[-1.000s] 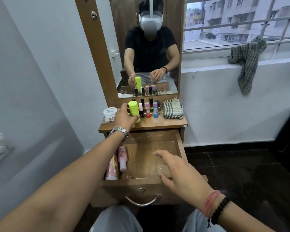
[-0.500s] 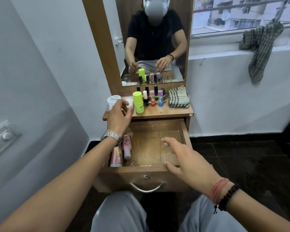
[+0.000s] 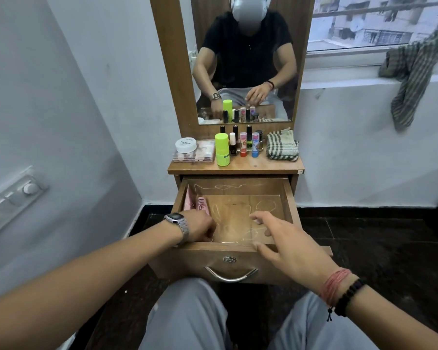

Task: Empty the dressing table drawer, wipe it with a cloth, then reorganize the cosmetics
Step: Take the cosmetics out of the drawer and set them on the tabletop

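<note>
The wooden drawer (image 3: 289,198) of the dressing table stands pulled out, its scratched bottom mostly bare. Two pink tubes (image 3: 202,205) lie along its left wall. My left hand (image 3: 200,228), a watch on the wrist, reaches down into the front left corner over the tubes' near ends, fingers curled and hidden. My right hand (image 3: 286,239) hovers open above the drawer's front right edge. On the tabletop (image 3: 276,165) stand a lime green bottle (image 3: 222,150), several small nail polish bottles (image 3: 243,145), a white jar (image 3: 186,145) on a clear box, and a folded checked cloth (image 3: 282,146).
A mirror (image 3: 245,59) rises behind the tabletop. A second checked cloth (image 3: 412,72) hangs from the window ledge at the right. A switch panel (image 3: 10,198) sits on the left wall. My knees are just below the drawer handle (image 3: 232,276).
My left hand let go of the lime green bottle on the tabletop and dropped into the drawer's front left corner. My right hand stayed over the drawer front.
</note>
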